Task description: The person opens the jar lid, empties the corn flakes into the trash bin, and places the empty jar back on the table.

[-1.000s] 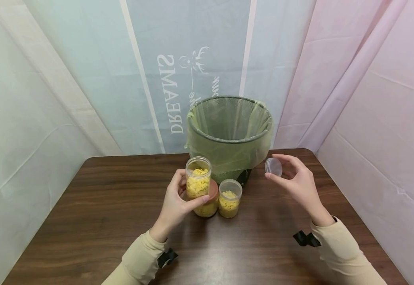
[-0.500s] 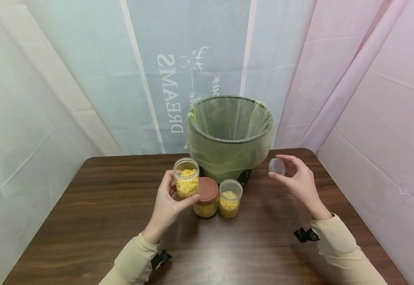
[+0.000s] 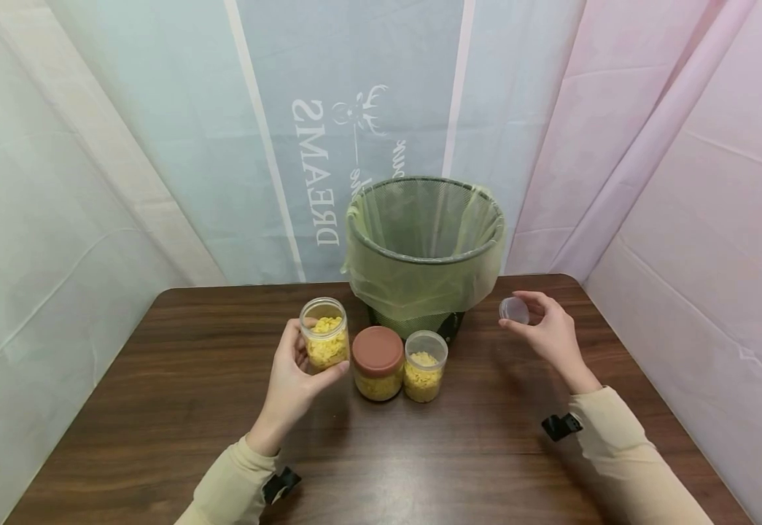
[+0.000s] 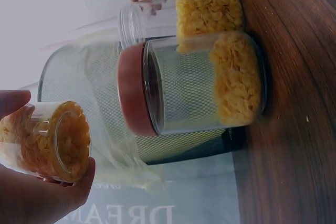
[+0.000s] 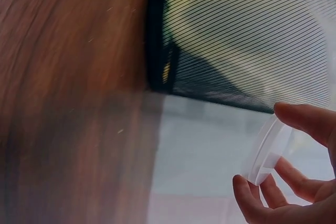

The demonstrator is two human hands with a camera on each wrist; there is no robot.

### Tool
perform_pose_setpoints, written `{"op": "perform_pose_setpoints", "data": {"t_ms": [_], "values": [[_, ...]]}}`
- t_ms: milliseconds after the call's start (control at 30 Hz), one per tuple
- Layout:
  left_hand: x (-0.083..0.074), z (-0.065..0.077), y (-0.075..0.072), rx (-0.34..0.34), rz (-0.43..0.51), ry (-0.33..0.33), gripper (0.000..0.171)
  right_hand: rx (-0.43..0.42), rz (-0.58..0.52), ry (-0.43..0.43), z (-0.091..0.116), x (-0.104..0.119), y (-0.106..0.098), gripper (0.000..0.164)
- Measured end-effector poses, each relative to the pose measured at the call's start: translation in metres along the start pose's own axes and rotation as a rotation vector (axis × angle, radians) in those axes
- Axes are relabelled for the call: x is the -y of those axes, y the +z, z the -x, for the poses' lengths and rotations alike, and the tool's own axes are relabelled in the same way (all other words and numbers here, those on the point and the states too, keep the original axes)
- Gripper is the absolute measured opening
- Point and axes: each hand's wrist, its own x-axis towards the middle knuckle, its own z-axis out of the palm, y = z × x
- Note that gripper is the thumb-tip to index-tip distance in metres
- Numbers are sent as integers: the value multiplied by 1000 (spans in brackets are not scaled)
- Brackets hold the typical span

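My left hand point(image 3: 295, 386) grips a lidless clear jar point(image 3: 327, 343) of yellow flakes, held above the table, its mouth tipped slightly toward me. In the left wrist view the jar's flake-filled base point(image 4: 71, 142) faces the camera. To its right on the table stands a wider glass jar point(image 3: 378, 386) with a reddish-brown lid point(image 3: 378, 351), part full of similar flakes. Beside that stands an open clear jar point(image 3: 423, 375), filled a bit over half. My right hand point(image 3: 551, 335) pinches a translucent round lid point(image 3: 514, 311) by its edge, off the table at the right.
Behind the jars stands a dark mesh bin point(image 3: 449, 328) lined with a pale yellow-green bag point(image 3: 420, 281). A wood-grain table point(image 3: 190, 379) lies beneath everything. Pale cloth curtains point(image 3: 177, 109) hang at the back and sides.
My left hand has carried its jar leftward and slightly down, away from in front of the brown-lidded jar. My right hand has shifted slightly right and down with the lid.
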Motion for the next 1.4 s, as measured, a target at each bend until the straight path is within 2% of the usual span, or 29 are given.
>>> {"op": "perform_pose_setpoints", "data": {"t_ms": [400,700,1067,1400], "values": [[-2,2,-11,-38,-24,-38,62,25,89,16,-13,-34,11,56],[-3,4,-13,-60,-21,-59,63,75,133,11,-25,-55,14,55],[-1,6,-20,-87,-19,-58,63,139,173,44,-45,-63,18,55],[-4,6,-32,-105,-11,-43,63,129,147,18,-60,-69,24,55]]}}
